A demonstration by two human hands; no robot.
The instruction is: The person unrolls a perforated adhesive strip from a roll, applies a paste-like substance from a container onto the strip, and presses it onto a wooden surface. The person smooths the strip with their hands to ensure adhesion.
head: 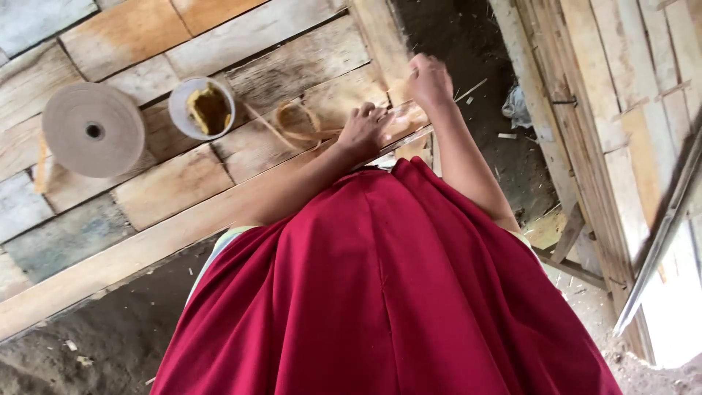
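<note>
My left hand point(363, 132) rests knuckles up on the plank table point(175, 183), its fingers bent down onto a pale thin strip point(406, 117) at the table's edge. My right hand point(429, 79) is closed in a fist just beyond it, above the same strip's far end; what it grips is hidden by the fingers. A loop of tan strip point(296, 124) lies on the planks right beside my left hand. My red garment point(387, 292) fills the lower middle of the view.
A white cup with brownish paste point(202, 107) stands left of the loop. A large roll of tan tape point(93, 129) lies further left. Dirt floor point(95, 344) shows below the table. Stacked wooden slats point(621, 110) and a metal rail point(662, 234) are on the right.
</note>
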